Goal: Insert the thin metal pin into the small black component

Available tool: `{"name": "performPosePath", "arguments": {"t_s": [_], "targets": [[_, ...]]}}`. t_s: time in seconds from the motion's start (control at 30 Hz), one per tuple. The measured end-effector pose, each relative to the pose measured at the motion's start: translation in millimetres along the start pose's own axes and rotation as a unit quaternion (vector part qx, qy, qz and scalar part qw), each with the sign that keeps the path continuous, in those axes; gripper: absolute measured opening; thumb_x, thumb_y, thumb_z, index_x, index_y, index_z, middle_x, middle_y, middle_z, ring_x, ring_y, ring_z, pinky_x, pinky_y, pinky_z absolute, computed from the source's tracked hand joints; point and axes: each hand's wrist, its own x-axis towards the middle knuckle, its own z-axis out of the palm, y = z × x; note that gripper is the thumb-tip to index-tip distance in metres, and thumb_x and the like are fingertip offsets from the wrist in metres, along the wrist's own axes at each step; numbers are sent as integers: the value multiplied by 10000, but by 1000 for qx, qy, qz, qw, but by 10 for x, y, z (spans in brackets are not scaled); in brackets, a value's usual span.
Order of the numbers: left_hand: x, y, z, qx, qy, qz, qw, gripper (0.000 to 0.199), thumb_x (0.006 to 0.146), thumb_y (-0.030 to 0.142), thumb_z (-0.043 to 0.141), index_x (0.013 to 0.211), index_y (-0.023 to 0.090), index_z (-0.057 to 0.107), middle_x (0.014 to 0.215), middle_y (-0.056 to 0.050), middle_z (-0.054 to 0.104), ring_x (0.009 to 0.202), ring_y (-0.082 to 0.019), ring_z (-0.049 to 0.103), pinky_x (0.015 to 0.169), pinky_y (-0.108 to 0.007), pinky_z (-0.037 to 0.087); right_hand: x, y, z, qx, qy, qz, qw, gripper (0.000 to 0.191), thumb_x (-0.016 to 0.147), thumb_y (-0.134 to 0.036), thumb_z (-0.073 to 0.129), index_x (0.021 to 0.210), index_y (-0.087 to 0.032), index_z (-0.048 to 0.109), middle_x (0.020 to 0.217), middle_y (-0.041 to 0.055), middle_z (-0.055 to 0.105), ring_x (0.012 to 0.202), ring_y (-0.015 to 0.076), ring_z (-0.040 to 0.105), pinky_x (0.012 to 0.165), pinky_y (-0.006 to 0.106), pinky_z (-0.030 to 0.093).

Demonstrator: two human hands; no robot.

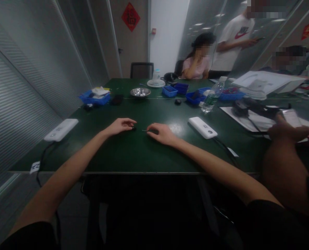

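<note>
Facing each other over the green counter (pixel 144 158): right hand (pixel 163 134), fingertips pinched on a thin rod (pixel 144 130); left hand (pixel 119 126), small dark piece (pixel 134 128) at its fingertips, grip unclear; likely risk, either item dropping and rolling away through a loose pinch.

I sit at a dark green bench (pixel 133 156) with a glossy top. Near its left edge I have a white oblong device (pixel 61 129), its dark cable (pixel 41 156) running over the front edge; a white block (pixel 202 127) lies to my right. Farther off I see a blue tray (pixel 98 100), a shiny metal dish (pixel 140 96), a small blue box (pixel 170 91), a rounded black object (pixel 178 101) and a clear bottle (pixel 210 100). At my right lies a white board (pixel 234 119).
</note>
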Motion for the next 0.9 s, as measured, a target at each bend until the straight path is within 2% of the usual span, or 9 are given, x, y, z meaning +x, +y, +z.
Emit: {"name": "performPosePath", "arguments": {"t_s": [0.13, 0.47, 0.9], "targets": [[33, 67, 194, -3, -42, 38, 998, 456, 846, 305, 774, 1287, 206, 717, 1128, -76, 694, 1095, -224, 654, 1022, -423, 505, -17, -39, -15, -1, -16, -33, 999, 191, 991, -329, 637, 1139, -222, 694, 1085, 49, 724, 946, 186, 670, 844, 300, 482], [-27, 243, 343, 12, -56, 46, 997, 398, 877, 280, 746, 1266, 198, 726, 1133, -95, 696, 1054, -229, 651, 981, -425, 519, -28, -94, -55, -28, -47, -26, 998, 230, 1018, -364, 590, 1191, -244, 684, 1131, 52, 711, 919, 188, 661, 814, 290, 462], [-16, 183, 335, 27, -76, 79, 994, 386, 890, 308, 753, 1256, 190, 722, 1137, -89, 686, 1037, -217, 653, 964, -406, 527, -22, -74, -43, 8, -53, -42, 998, 235, 1042, -356, 559, 1188, -222, 684, 1100, 49, 740, 957, 186, 685, 844, 291, 474]]}}
